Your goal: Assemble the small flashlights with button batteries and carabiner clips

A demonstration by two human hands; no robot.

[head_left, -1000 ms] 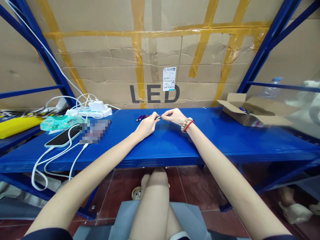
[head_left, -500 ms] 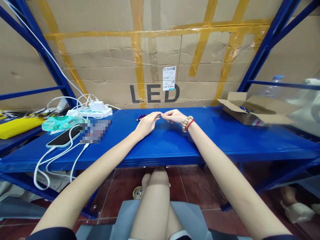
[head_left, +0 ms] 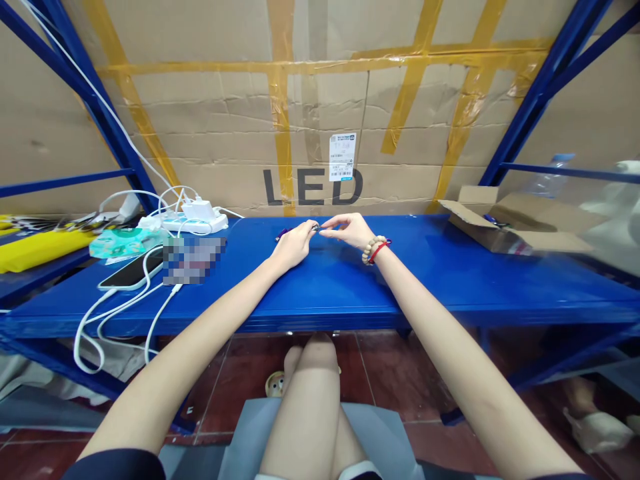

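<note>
My left hand (head_left: 294, 245) is closed, with a small dark, shiny metallic piece (head_left: 315, 228) pinched at its fingertips. The piece is too small to name. Just to the right, my right hand (head_left: 350, 231) has its thumb and index finger stretched toward the end of that piece, their tips slightly apart. Whether they touch it is hard to tell. Behind my left hand, small purple pieces (head_left: 281, 234) lie on the blue tabletop (head_left: 330, 287), partly hidden by the hand. Another bit of purple shows beside my right wrist, mostly covered by the bracelets.
At the left are a phone (head_left: 133, 268) with white cables, a power strip (head_left: 213, 223) and a green packet (head_left: 127, 243). An open cardboard box (head_left: 540, 241) stands at the right, before a plastic bottle (head_left: 550, 177). A large taped carton (head_left: 225, 147) backs the table.
The thumb and index finger of my right hand, pinched together before, have parted a little. My left hand still holds the small piece. The view has shifted slightly.
</note>
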